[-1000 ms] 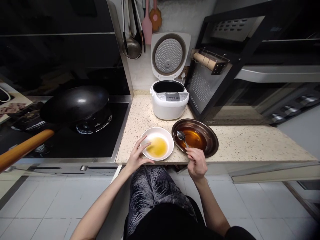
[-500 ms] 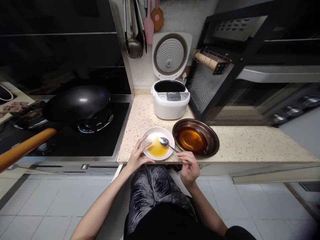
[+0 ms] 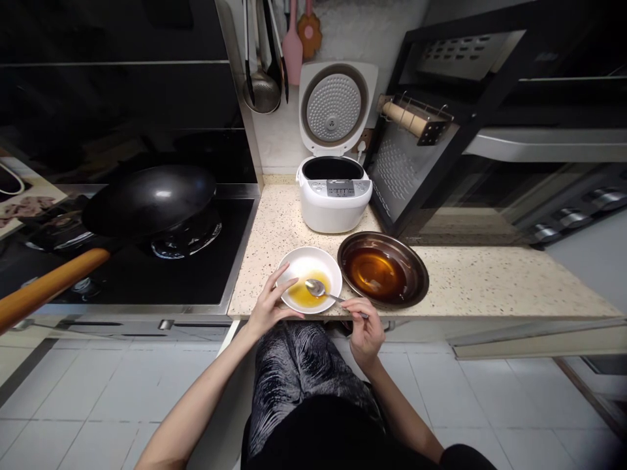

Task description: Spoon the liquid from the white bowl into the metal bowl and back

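Observation:
A shallow white bowl (image 3: 332,266) with yellow liquid, like beaten egg, stands at the counter's front edge. My left hand (image 3: 268,303) steadies it, fingers over the left rim and thumb along the near side. Between the thumb and fingers of my right hand (image 3: 366,331) is the handle of a metal spoon (image 3: 315,287), whose head dips into the yellow liquid near the bowl's middle. Just right of the bowl sits a wide dark metal basin (image 3: 420,277) of clear amber-brown liquid.
A white rice cooker (image 3: 334,212) stands behind the bowl, lid raised. At left, a black wok (image 3: 151,199) rests on the hob, its wooden handle (image 3: 53,284) jutting toward me. Utensils, including a strainer (image 3: 262,93), hang on the wall. A dark rack (image 3: 441,72) rises at right.
My right hand has shifted slightly left and down. The spoon's head has moved left and lower within the yellow liquid. My left hand stays on the bowl.

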The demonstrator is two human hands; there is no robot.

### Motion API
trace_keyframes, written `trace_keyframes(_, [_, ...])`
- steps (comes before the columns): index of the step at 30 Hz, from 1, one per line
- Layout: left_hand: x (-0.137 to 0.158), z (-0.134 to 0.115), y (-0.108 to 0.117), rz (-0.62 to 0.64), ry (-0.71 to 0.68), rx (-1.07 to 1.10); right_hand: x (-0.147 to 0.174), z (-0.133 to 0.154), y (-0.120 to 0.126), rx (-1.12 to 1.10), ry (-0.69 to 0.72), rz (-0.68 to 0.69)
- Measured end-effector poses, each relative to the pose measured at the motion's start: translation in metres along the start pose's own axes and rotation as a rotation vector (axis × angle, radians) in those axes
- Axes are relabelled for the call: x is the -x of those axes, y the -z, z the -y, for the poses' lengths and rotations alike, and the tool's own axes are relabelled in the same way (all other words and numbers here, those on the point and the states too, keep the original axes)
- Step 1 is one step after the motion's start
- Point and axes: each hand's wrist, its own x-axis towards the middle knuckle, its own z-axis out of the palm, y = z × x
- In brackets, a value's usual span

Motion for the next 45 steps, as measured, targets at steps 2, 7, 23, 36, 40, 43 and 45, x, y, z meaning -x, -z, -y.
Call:
trace_keyframes(2, [0.0, 0.0, 0.0, -0.005, -0.005, 0.004, 0.0, 0.001, 0.0, -0.005, -0.014, -0.004])
trace_keyframes(7, [0.0, -0.001, 0.0, -0.01, -0.017, 0.007, 0.0, 0.002, -0.001, -0.026, -0.042, -0.011])
trace_keyframes(23, [-0.002, -0.003, 0.002, -0.007, -0.013, 0.024, 0.004, 0.0, -0.008, -0.142, -0.234, -0.024])
trace_keyframes(36, [-0.002, -0.002, 0.001, -0.01, -0.015, 0.033, -0.008, 0.009, -0.009, -0.147, -0.176, -0.111])
trace_keyframes(40, [-0.002, -0.001, 0.0, -0.011, -0.012, 0.038, -0.013, 0.01, -0.008, -0.143, -0.156, -0.153])
trace_keyframes(43, [-0.002, -0.001, 0.0, -0.016, -0.018, 0.035, -0.017, 0.007, -0.004, -0.151, -0.163, -0.188])
trace_keyframes(45, [-0.002, -0.001, 0.0, -0.023, -0.023, 0.034, -0.021, 0.005, 0.0, -0.15, -0.159, -0.221])
